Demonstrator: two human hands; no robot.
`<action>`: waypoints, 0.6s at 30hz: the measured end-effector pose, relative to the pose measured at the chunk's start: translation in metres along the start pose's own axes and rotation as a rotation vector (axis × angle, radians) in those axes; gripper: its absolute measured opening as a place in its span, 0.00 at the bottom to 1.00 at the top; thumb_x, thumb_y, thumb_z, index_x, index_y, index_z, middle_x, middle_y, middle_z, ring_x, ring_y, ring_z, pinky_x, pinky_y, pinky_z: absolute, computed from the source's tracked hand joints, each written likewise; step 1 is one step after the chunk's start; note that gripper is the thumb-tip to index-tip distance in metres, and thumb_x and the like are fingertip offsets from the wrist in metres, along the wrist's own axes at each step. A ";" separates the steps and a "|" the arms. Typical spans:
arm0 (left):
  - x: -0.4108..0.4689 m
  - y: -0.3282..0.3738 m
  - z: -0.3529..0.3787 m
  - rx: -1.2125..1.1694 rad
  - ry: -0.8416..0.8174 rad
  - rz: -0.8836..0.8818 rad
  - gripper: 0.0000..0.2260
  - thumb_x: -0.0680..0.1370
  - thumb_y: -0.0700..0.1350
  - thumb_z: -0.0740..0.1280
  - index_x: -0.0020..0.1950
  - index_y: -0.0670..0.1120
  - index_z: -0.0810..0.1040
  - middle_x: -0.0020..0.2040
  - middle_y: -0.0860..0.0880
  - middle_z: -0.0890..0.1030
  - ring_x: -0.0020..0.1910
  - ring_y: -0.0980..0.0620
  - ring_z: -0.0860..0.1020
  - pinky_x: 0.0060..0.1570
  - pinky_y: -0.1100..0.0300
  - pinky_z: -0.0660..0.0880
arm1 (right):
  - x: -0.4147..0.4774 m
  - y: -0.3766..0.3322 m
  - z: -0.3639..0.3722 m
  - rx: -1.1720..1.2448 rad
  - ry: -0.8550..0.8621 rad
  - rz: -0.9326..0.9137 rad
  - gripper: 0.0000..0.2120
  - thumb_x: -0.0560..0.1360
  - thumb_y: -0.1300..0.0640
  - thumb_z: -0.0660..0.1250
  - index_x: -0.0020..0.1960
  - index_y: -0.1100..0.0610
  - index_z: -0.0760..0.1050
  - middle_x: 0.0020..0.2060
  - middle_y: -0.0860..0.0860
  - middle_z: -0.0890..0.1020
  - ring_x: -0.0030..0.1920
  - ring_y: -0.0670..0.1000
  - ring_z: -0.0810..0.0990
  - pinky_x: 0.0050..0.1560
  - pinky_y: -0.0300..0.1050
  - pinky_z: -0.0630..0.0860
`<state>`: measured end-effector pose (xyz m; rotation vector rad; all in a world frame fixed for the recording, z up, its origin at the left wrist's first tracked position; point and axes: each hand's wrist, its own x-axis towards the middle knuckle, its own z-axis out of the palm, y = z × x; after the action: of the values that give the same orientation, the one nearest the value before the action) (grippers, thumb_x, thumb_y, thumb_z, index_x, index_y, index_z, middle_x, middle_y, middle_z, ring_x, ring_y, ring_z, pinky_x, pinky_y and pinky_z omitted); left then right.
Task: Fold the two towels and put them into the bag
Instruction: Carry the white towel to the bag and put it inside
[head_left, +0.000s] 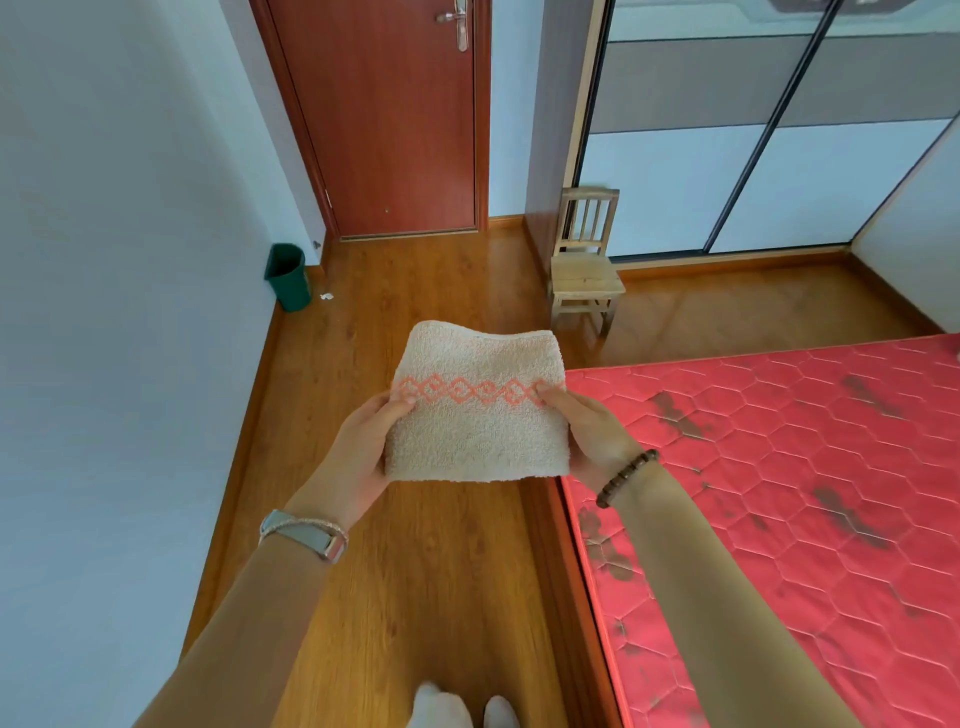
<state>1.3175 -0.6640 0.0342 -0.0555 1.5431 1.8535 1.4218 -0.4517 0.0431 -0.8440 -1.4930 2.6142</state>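
Note:
A cream towel (475, 415) with an orange diamond band is folded into a small thick rectangle and held in the air in front of me, above the wooden floor. My left hand (358, 447) grips its left edge, thumb on top at the orange band. My right hand (592, 434) grips its right edge the same way. No second towel and no bag show in this view.
A bed with a red quilted mattress (779, 493) fills the right side, its wooden frame edge beside my right arm. A small wooden chair (584, 265) stands by the sliding wardrobe. A green bin (288, 278) sits near the closed door (384, 114). A wall runs along the left.

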 end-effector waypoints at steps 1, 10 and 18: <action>0.008 0.004 0.001 0.007 -0.010 0.004 0.15 0.81 0.47 0.65 0.67 0.46 0.76 0.63 0.47 0.82 0.62 0.47 0.80 0.58 0.48 0.78 | 0.007 -0.004 0.000 0.005 -0.001 -0.002 0.13 0.79 0.55 0.64 0.59 0.62 0.77 0.56 0.57 0.83 0.57 0.57 0.82 0.56 0.56 0.79; 0.101 0.047 -0.002 0.040 -0.075 0.004 0.15 0.81 0.46 0.66 0.67 0.46 0.77 0.61 0.48 0.83 0.61 0.48 0.81 0.57 0.48 0.79 | 0.094 -0.036 0.003 -0.003 0.054 -0.007 0.14 0.78 0.54 0.65 0.60 0.61 0.77 0.56 0.56 0.83 0.56 0.56 0.82 0.53 0.56 0.80; 0.201 0.126 -0.044 0.109 -0.063 0.072 0.16 0.81 0.46 0.65 0.69 0.46 0.75 0.61 0.49 0.81 0.61 0.49 0.79 0.52 0.53 0.79 | 0.209 -0.068 0.053 0.044 0.052 0.006 0.17 0.80 0.54 0.63 0.65 0.62 0.74 0.60 0.57 0.81 0.60 0.57 0.80 0.63 0.60 0.75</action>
<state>1.0824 -0.6081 0.0363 0.1094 1.6180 1.8056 1.2020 -0.4007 0.0260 -0.9069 -1.4177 2.5977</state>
